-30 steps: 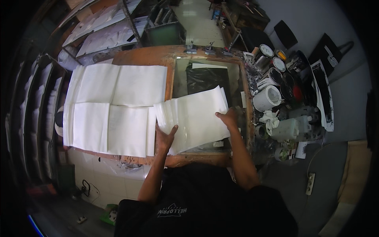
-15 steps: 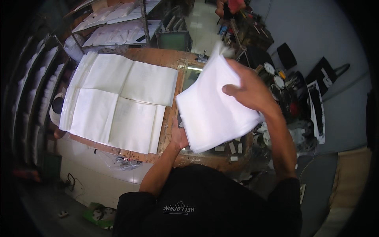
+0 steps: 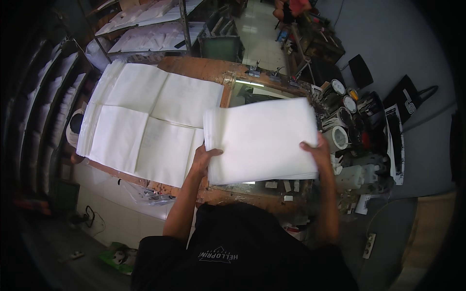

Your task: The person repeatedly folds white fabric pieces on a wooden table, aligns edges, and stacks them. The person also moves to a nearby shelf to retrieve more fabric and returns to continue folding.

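Observation:
A stack of white, cloth-like sheets [image 3: 262,140] is held level above the glass panel in the wooden table, spread between my two hands. My left hand [image 3: 205,159] grips its left edge, thumb on top and fingers mostly hidden beneath. Opposite it, my right hand [image 3: 319,151] pinches the right edge the same way. Just left of the stack lie overlapping piles of similar white sheets [image 3: 121,133], fanned at their far left side.
The wooden tabletop [image 3: 191,65] has metal clamps [image 3: 254,70] at its far edge. Open tubs [image 3: 339,137] and plastic jugs [image 3: 357,175] crowd its right side. Racks of white sheets [image 3: 155,39] stand behind; another person [image 3: 296,7] is at the far back.
The white stack has come down from a tilted, curled hold and now lies level and squared. My right hand has lowered to its right edge; my left hand has moved onto the left edge.

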Motion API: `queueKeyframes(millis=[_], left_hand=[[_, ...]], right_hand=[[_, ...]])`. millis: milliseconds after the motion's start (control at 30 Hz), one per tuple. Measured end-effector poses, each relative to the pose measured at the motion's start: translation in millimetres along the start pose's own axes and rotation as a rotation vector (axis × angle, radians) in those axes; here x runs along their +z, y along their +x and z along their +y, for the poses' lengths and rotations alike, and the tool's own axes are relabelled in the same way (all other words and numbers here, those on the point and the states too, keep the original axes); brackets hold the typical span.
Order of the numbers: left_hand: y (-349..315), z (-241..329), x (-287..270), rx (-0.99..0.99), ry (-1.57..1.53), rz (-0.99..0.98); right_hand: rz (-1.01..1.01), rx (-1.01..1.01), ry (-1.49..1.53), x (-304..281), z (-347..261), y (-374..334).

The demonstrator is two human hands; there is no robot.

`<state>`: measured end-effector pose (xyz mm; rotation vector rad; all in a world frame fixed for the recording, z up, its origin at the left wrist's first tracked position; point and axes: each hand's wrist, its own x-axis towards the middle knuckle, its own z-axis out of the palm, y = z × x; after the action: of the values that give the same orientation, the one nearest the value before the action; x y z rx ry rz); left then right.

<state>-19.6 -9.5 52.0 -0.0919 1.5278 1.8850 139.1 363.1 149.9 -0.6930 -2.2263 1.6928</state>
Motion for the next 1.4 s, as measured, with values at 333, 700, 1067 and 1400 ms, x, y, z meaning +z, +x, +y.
queueKeyframes(millis=[333,700,1067,1400], left_hand=[[33.2,-22.9,29.6,-0.053,0.957,0.399],[-34.6,-22.9,36.3,0.61,0.508,0.172],[-8.0,0.7,43.1,0.67,0.31,0.166],[9.5,-9.0,29.6,0.686,0.326,0.13]], right_hand=[[0.336,0.272,-0.606,94.1,131.6,14.3],[0.365,-0.184,0.397,66.3,76.3,-55.6],[0.4,-0.202,0.093,49.9,30.3,-43.7],[0.389,-0.403,-0.018,52.1,83.8,-45.7]])
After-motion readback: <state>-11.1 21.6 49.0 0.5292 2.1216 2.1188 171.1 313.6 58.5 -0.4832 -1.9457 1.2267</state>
